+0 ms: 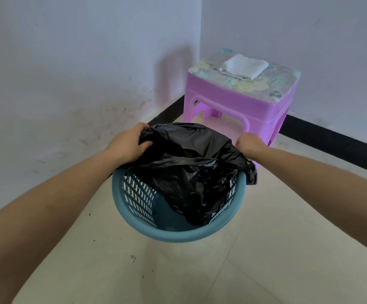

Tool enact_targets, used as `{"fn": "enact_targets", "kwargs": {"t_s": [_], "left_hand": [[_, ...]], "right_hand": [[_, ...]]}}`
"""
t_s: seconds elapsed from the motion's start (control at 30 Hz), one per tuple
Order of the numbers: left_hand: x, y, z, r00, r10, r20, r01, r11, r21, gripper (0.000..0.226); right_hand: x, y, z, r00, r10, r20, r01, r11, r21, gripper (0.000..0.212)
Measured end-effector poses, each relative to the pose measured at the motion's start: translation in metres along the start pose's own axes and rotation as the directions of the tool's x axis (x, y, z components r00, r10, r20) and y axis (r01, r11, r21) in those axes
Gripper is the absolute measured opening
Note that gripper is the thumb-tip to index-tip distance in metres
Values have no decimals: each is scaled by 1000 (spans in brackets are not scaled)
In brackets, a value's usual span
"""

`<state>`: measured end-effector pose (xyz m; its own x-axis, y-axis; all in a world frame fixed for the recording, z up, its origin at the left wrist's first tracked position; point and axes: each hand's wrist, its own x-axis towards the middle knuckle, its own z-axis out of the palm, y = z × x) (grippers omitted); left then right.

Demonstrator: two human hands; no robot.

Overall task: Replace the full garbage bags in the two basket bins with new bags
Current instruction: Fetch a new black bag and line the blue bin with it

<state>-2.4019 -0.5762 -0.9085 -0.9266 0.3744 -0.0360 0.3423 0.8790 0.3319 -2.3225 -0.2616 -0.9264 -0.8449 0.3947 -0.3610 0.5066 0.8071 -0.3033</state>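
A blue perforated basket bin [173,234] stands on the floor in front of me. A black garbage bag [191,163] hangs loosely into it, its body crumpled inside and its mouth stretched across the far rim. My left hand [127,145] grips the bag's edge at the far left of the rim. Over at the far right of the rim, my right hand [249,143] grips the opposite edge. Part of the bag spills over the bin's right side. Only one bin is in view.
A purple plastic stool [239,102] stands just behind the bin in the room's corner, with a folded white cloth [242,66] on top. White walls with a black skirting [331,141] close in on the left and back. Pale floor tiles [200,275] lie near me.
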Motion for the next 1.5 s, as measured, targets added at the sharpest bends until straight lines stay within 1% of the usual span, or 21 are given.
{"fn": "enact_targets", "kwargs": {"t_s": [0.03,0.1,0.17,0.27,0.33,0.43,0.5,0.57,0.67,0.77,0.83,0.87,0.9,0.97,1.0,1.07,1.13,1.2,1.23,1.37,1.5], "left_hand": [[-1,0,-1,1000,12,7,-12,1000,-2,49],[0,-1,-2,999,16,31,-14,999,-37,43],[1,-2,-4,998,-9,70,18,993,-117,34],[3,-4,-7,976,-115,184,161,951,-262,24],[2,-6,-10,936,-190,295,296,879,-373,25],[-2,-9,-14,868,-247,431,423,824,-378,30],[-3,-12,-14,836,-254,486,462,804,-375,31],[-5,-11,-11,844,-228,485,456,782,-425,28],[-7,-5,-6,899,-175,402,382,765,-519,20],[-5,-3,-5,928,-150,340,322,781,-535,21],[-1,-6,-4,930,-185,318,339,767,-545,20],[2,-7,-4,930,-211,301,350,759,-549,18],[5,-8,-4,931,-237,278,356,761,-543,17],[14,-12,-1,934,-306,185,357,770,-528,21],[18,-13,0,932,-339,126,353,773,-527,28],[20,-10,-3,928,-369,52,333,761,-557,64],[20,-4,-6,953,-301,-32,254,853,-456,96],[10,9,-9,982,-132,-138,113,984,-141,98],[-1,18,-11,979,-29,-201,33,999,15,93],[-47,31,-2,851,408,-331,-296,893,339,72],[-76,27,8,776,573,-264,-468,803,368,42]], "right_hand": [[1,-1,-2,998,-25,51,17,987,157,28],[-5,-11,-9,976,-94,197,-31,833,552,32],[-4,-23,-16,976,-161,149,2,687,726,40],[-9,-40,-17,958,-284,-23,232,733,639,34],[-12,-51,-13,948,-312,-60,292,779,554,15],[-7,-69,-12,988,-149,-30,132,745,654,6],[-3,-80,-16,981,-31,191,-118,687,717,10],[-2,-81,-19,927,12,374,-264,731,630,19],[1,-68,-15,884,49,465,-264,873,409,28],[3,-58,-11,890,49,453,-258,873,414,24],[9,-54,-12,977,0,215,-116,844,524,31],[9,-51,-14,998,-61,23,43,877,478,39],[4,-49,-17,974,-169,-153,212,918,335,41],[-13,-45,-17,827,-449,-338,497,865,67,39],[-24,-43,-16,754,-554,-352,595,804,9,38],[-43,-39,-10,668,-678,-306,712,703,-3,38],[-53,-30,1,634,-734,-244,745,664,-62,41],[-55,-19,12,616,-750,-241,751,652,-106,34],[-56,-15,14,609,-748,-265,755,649,-95,27],[-61,-9,17,524,-734,-431,771,624,-126,16],[-68,-5,21,360,-785,-504,800,538,-267,17]]}}
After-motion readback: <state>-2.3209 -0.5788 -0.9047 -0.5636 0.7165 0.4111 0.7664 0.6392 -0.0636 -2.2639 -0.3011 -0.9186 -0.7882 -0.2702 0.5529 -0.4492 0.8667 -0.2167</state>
